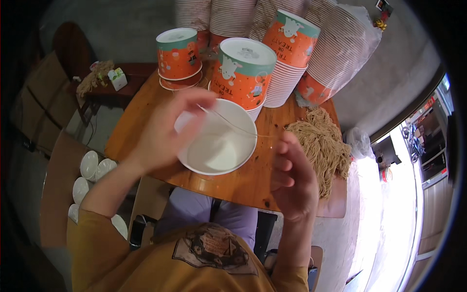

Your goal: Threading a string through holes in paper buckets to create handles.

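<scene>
A thin, pale cord (228,122) spans the mouth of a white-lined paper bucket (216,158), which stands upright near the table's front edge. My right hand (295,177), to the right of the bucket, pinches the cord's right end between thumb and forefinger. Over the bucket's left rim is my left hand (168,124), smeared by motion. The cord's other end shows beside its fingers, but whether they grip it is unclear. To the right lies a heap of tan cords (318,143).
Upturned orange and green buckets (245,73) stand stacked behind, beside more bucket stacks, one in a clear plastic bag (348,48). A smaller bucket (179,57) stands at the back left of the wooden table (129,131). White buckets (89,165) lie low on the left.
</scene>
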Demonstrator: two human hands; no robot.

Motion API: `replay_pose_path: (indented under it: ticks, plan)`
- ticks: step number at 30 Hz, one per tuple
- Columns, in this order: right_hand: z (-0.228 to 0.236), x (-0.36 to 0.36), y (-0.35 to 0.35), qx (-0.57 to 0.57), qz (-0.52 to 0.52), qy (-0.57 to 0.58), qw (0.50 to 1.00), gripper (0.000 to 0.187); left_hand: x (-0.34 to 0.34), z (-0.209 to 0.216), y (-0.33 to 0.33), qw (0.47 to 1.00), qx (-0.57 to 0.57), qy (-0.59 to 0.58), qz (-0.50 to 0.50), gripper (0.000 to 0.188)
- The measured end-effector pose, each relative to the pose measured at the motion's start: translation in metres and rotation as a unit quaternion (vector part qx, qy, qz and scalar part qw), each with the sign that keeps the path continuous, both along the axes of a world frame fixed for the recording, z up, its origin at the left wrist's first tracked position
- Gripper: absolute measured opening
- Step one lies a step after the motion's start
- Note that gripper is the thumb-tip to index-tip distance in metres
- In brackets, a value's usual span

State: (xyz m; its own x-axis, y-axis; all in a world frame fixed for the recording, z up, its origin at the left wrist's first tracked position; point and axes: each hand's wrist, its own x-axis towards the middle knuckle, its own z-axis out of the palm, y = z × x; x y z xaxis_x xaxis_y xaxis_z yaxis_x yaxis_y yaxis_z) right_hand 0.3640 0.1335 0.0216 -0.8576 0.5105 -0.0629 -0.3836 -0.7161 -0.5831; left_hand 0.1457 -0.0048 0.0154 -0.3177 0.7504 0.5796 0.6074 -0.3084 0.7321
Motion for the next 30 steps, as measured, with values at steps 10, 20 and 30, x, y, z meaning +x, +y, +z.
replay_pose_path:
  ticks: [10, 20, 30]
  plan:
    - [0.009, -0.021, -0.017, 0.065, 0.050, 0.073, 0.994, 0.021, 0.079, 0.013, -0.016, 0.908, -0.213, -0.323, -0.160, 0.033]
    - [-0.065, 0.008, -0.013, 0.230, -0.105, -0.119, 0.960, 0.017, 0.078, -0.029, -0.064, 0.918, -0.308, -0.230, -0.100, 0.018]
    - [-0.081, 0.025, -0.066, 0.683, -0.128, -0.099, 0.712, 0.039, 0.092, -0.035, -0.054, 0.951, -0.281, -0.083, -0.098, 0.018]
